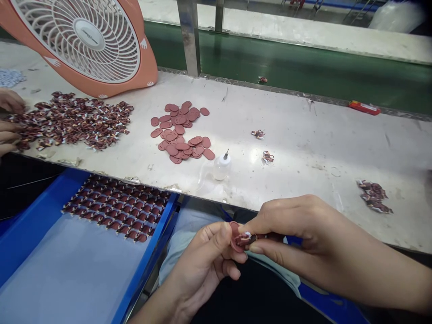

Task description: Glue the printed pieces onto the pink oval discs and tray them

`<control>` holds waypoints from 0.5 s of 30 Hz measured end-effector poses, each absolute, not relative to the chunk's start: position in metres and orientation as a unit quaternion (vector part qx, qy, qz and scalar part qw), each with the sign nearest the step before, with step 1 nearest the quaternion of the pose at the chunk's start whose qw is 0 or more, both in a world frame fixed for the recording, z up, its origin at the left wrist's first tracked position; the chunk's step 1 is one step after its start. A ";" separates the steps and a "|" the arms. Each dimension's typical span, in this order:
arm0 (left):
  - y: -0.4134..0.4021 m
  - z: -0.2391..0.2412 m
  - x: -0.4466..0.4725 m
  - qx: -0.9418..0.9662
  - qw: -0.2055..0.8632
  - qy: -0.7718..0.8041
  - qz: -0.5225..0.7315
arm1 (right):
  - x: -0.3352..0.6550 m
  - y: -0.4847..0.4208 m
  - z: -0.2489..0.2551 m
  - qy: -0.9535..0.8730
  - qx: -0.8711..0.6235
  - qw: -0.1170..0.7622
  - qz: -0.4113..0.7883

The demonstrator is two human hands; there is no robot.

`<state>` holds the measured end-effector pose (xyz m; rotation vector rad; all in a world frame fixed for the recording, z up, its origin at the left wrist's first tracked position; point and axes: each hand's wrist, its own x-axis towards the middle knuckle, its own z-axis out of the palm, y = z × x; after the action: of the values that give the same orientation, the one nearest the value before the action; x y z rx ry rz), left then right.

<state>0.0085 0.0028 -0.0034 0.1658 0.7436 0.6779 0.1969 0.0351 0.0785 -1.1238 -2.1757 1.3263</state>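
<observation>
Between thumb and fingers, my left hand (pixel 209 256) holds a reddish-brown oval disc (pixel 234 230) by its edge. My right hand (pixel 300 238) pinches a small brown and white figurine (pixel 248 238) against the face of that disc; its fingers hide part of the piece. Both hands are over my lap, just in front of the bench edge. Loose oval discs (pixel 180 146) lie in a scattered group on the bench. Beside them stands a small clear bottle (pixel 222 167) with a white cap and a thin metal tip.
An orange fan (pixel 148 58) stands on the bench at back left. Another person's hands (pixel 10 117) touch a heap of small figurines (pixel 74 119). Below is a blue tray (pixel 162 225) with rows of assembled pieces (pixel 118 204). A red cutter (pixel 364 107) lies near the back edge.
</observation>
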 end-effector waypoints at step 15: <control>0.002 0.000 0.009 0.056 0.860 0.386 0.329 | 0.190 0.034 0.078 -0.782 -0.419 0.137 0.440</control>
<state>0.0090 0.0015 0.0000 0.1170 0.8092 0.6896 0.1897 0.0343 0.0779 -1.2135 -2.2650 1.2730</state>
